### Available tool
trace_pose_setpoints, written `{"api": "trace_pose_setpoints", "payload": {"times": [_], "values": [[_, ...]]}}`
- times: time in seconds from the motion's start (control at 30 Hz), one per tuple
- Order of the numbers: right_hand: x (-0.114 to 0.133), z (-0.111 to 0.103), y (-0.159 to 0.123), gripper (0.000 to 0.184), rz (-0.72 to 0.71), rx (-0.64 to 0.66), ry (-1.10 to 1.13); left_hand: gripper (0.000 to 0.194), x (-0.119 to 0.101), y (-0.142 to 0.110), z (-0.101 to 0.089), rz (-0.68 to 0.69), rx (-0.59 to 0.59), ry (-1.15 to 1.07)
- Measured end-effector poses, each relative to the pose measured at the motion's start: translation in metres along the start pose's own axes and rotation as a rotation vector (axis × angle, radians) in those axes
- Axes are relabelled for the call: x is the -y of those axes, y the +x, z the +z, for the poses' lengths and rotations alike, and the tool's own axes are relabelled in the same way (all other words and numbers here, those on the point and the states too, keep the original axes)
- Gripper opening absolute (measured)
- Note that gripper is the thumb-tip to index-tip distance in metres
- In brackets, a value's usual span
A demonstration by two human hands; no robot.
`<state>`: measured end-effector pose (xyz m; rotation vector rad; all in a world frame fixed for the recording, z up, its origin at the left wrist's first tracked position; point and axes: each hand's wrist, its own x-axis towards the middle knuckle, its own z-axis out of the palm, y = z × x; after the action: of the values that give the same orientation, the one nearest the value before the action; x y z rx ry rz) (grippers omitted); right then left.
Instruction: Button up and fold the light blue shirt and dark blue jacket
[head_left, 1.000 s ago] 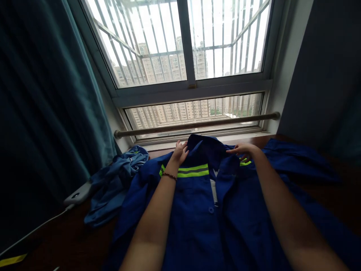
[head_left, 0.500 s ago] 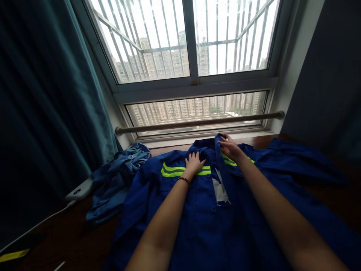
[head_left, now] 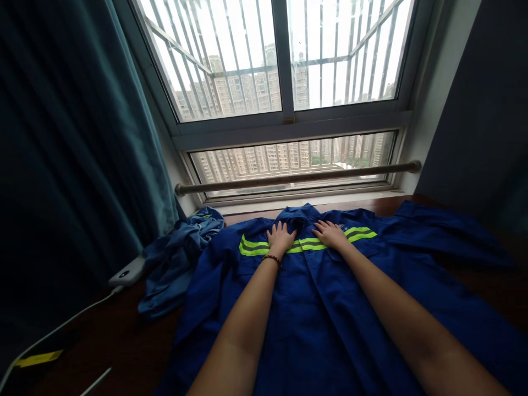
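Note:
A blue work jacket [head_left: 322, 308] with a yellow-green reflective band lies spread flat on a dark wooden surface under the window. My left hand [head_left: 281, 238] rests flat on the band just below the collar, fingers spread; a beaded bracelet sits on its wrist. My right hand [head_left: 330, 233] lies flat beside it on the right half of the chest, fingers stretched out. Both front panels lie closed over each other. Neither hand holds anything.
A crumpled lighter-blue garment [head_left: 181, 253] lies at the jacket's left. A white device [head_left: 127, 271] with a cable sits near the teal curtain [head_left: 74, 143]. A round rail [head_left: 297, 177] runs along the window. A yellow strip [head_left: 37, 358] lies at the lower left.
My right hand laid the right front panel and collar down over the left one, covering the white label. Both hands now press flat on the chest band. The view shifted slightly.

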<state>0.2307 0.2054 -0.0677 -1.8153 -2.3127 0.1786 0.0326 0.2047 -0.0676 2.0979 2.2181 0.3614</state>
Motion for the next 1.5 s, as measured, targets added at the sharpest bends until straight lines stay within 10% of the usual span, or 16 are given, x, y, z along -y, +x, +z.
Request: {"api": "trace_pose_setpoints", "payload": {"times": [0.33, 0.63, 1.03, 1.33, 1.5], "values": [[0.008, -0.018, -0.011, 0.043, 0.037, -0.146, -0.050, 0.055, 0.012, -0.025, -0.004, 0.271, -0.029, 0.000], [0.066, -0.022, -0.084, 0.036, -0.121, -0.274, 0.007, 0.051, 0.007, -0.031, -0.008, 0.249, -0.033, 0.026], [0.012, -0.014, -0.062, 0.019, -0.001, -0.116, 0.875, 0.032, -0.006, -0.042, -0.015, 0.529, -0.033, -0.077], [0.015, -0.013, -0.066, 0.032, 0.130, -0.152, 1.349, 0.038, -0.005, -0.054, -0.011, 0.718, 0.093, -0.264], [0.018, -0.017, -0.067, 0.031, 0.190, -0.082, 1.486, 0.029, 0.008, -0.070, -0.026, 0.686, -0.048, -0.502]]}}
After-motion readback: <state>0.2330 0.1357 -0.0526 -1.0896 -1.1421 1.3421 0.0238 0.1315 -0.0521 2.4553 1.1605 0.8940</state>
